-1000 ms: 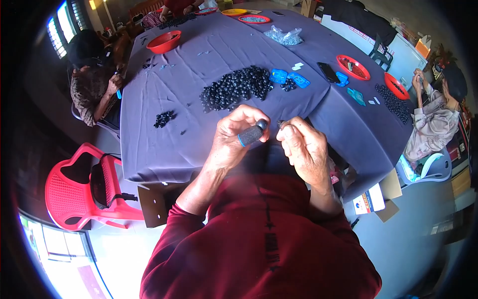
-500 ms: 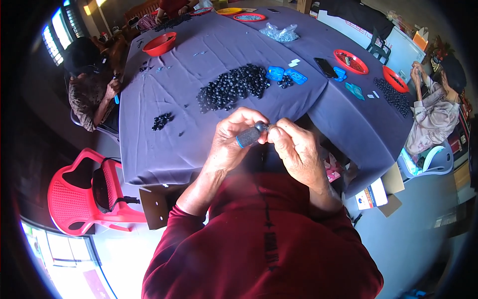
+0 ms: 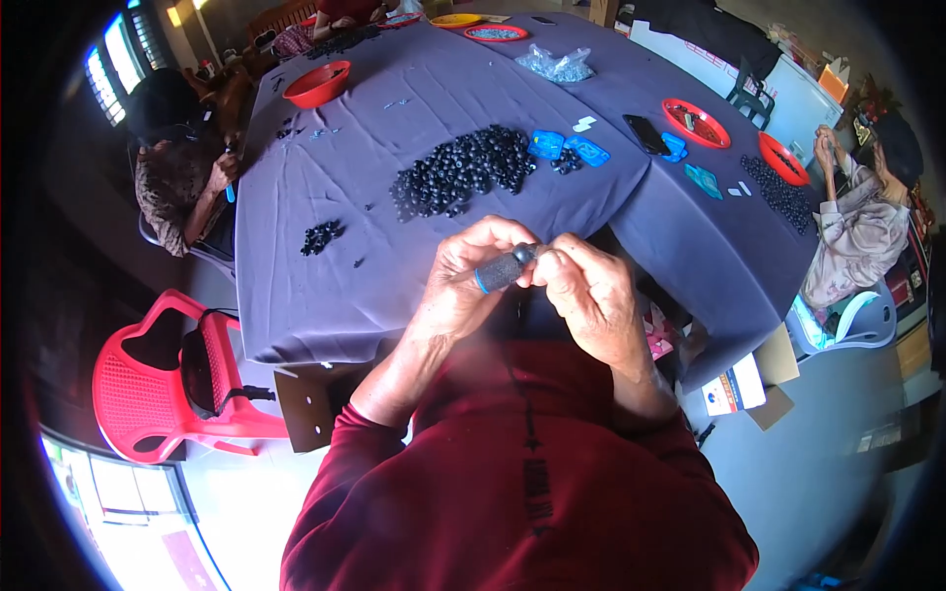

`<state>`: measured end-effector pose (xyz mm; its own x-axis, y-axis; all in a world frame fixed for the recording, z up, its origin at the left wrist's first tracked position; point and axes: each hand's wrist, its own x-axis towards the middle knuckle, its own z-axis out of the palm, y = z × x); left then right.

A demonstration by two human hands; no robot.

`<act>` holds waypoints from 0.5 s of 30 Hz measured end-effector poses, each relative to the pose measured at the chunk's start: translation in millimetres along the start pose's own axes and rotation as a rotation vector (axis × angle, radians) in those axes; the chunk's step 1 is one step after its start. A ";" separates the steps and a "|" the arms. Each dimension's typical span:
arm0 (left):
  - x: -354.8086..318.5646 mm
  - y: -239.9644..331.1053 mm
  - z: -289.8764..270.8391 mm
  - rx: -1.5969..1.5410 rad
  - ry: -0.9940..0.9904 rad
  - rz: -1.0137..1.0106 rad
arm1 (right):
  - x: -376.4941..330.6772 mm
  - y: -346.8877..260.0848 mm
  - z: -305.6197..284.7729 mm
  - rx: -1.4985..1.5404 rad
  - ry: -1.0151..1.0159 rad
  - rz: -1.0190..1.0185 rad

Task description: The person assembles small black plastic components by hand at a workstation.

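In front of my chest, above the table's near edge, my left hand pinches a small round black piece between thumb and fingers. A dark finger sleeve with a blue rim covers the left thumb. My right hand is closed in a pinch right against that piece; what its fingertips grip is too small and too hidden to name. Just beyond my hands, a large heap of similar black pieces lies on the purple-grey tablecloth. A smaller cluster of black pieces sits to its left.
Blue plastic packets, a black phone and red bowls are on the table. A clear bag of small parts lies farther back. Co-workers sit left, right and at the far end. A red chair stands at left.
Both hands stay pinched together around the black piece, which has shifted slightly right and turned a little. The left thumb has moved slightly right with it.
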<state>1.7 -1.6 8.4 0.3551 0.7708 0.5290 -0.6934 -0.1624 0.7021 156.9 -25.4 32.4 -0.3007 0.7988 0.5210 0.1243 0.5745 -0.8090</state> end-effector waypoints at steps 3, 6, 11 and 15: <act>-0.4 -1.1 -1.7 -0.081 -0.022 -0.003 | 1.4 -2.3 1.2 0.002 0.024 -0.020; -1.0 1.2 -1.0 -0.054 0.004 -0.027 | 0.7 -0.9 1.4 -0.024 0.024 -0.016; 1.7 0.6 -0.4 -0.029 0.019 -0.013 | 2.6 -0.6 2.5 -0.071 0.028 -0.010; -1.3 -0.4 -6.4 0.036 0.056 -0.027 | 1.2 0.6 3.6 -0.253 0.025 -0.053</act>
<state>-2.5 1.4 4.4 0.3375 0.8082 0.4826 -0.6608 -0.1617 0.7329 153.2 -24.7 31.6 -0.2899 0.7687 0.5701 0.3421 0.6395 -0.6884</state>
